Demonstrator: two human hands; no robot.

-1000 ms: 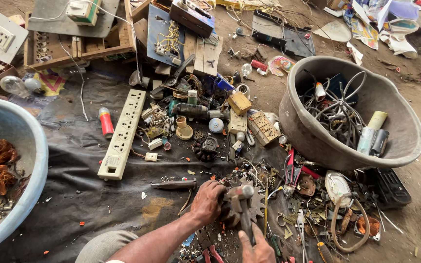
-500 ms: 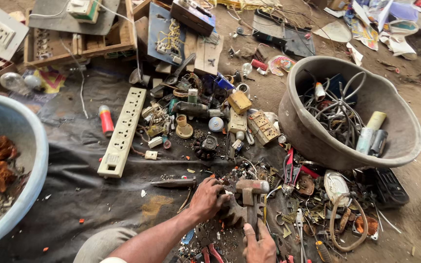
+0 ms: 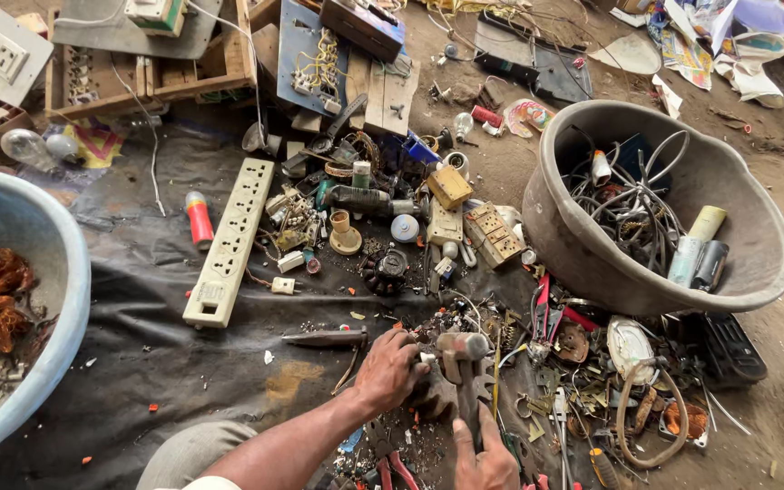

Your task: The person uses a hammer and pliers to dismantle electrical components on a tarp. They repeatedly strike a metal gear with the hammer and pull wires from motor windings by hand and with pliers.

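My right hand [image 3: 485,458] grips the handle of a hammer [image 3: 463,358] near the bottom edge, its metal head low over a dark toothed metal part [image 3: 436,397] on the black sheet. My left hand [image 3: 390,367] presses on that part from the left, fingers curled around a small piece beside the hammer head. Screws, wires and metal scraps lie all around both hands.
A grey tub [image 3: 773,272] with cables and tubes stands at the right. A blue basin [image 3: 56,299] holding copper wire is at the left. A white power strip [image 3: 230,240], a red tube [image 3: 199,218], switch boxes, pliers [image 3: 542,313] and wooden boards crowd the ground ahead.
The hammer head has dropped from its raised position down to the toothed part. My left hand has shifted slightly right and closer to the hammer head.
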